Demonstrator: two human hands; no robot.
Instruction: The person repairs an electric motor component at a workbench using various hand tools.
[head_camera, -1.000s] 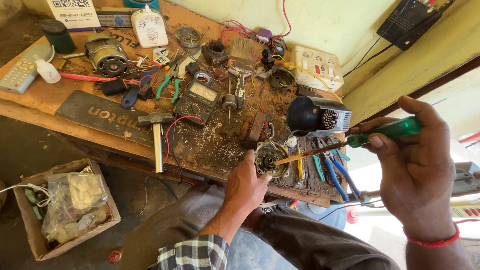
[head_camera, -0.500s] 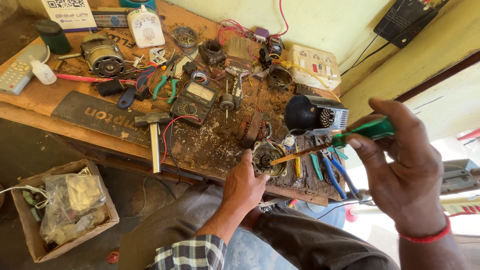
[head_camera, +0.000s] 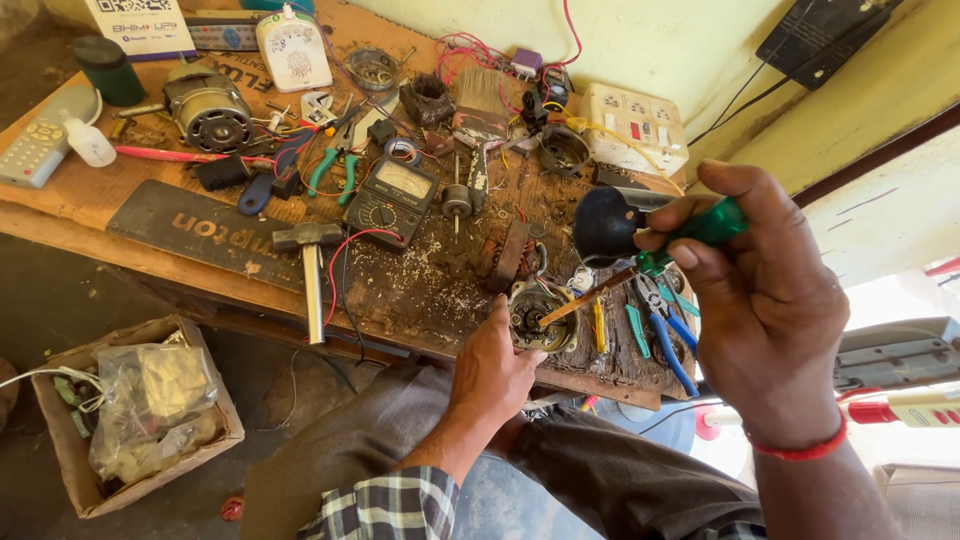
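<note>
Since half a second ago my right hand (head_camera: 770, 300), gripping the green-handled screwdriver (head_camera: 640, 268), has swung closer; its tip now sits in the small motor housing (head_camera: 535, 318) at the table (head_camera: 150, 255) edge, which my left hand (head_camera: 495, 372) grasps, so the prying is on.

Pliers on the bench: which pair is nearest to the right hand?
The blue-handled pliers, lying at the bench's near edge just below the right hand. The green-handled pliers lie far off to the left, beside the multimeter.
</note>
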